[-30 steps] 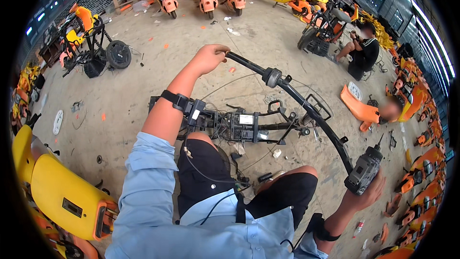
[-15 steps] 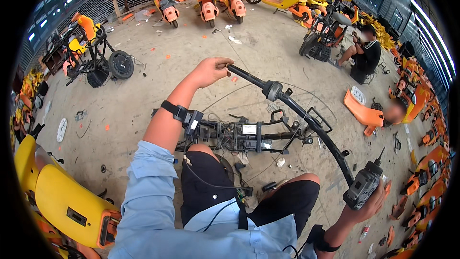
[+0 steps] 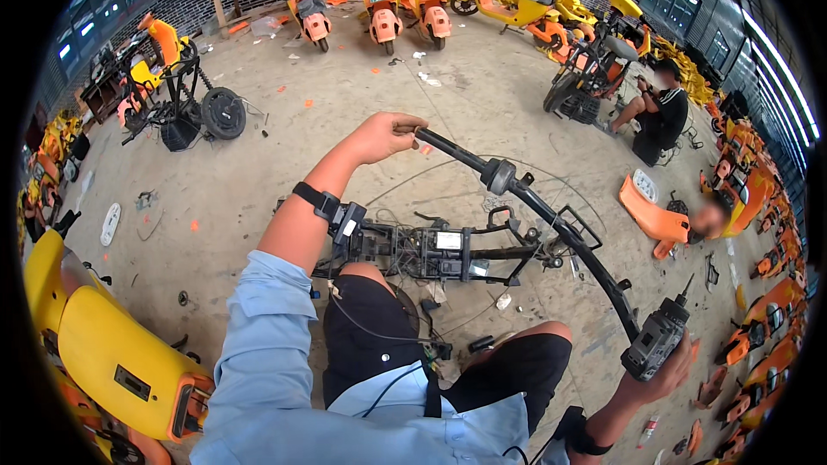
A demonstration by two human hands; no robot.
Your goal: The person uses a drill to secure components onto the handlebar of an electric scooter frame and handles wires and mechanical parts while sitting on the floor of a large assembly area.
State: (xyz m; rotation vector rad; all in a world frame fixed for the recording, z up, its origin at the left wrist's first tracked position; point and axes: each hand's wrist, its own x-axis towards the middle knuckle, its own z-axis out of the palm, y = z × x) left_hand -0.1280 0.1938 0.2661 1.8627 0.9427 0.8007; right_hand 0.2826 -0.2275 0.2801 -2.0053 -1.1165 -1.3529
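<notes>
Tube (image 3: 543, 204), black, curved, far end pinched in left hand (image 3: 385, 136); power tool (image 3: 656, 344), dark, held in right hand (image 3: 670, 372) at tube's near end; stripped frame (image 3: 468, 245), below tube.

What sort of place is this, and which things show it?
Likely a scooter repair or dismantling workshop: a stripped black scooter frame is close by, the right hand holds a power drill, and orange-and-yellow scooters stand beyond.

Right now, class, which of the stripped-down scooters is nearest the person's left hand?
The bare black frame at the picture's middle, just below the left hand. The stripped upper-left scooter and upper-right scooter stand farther off.
</notes>
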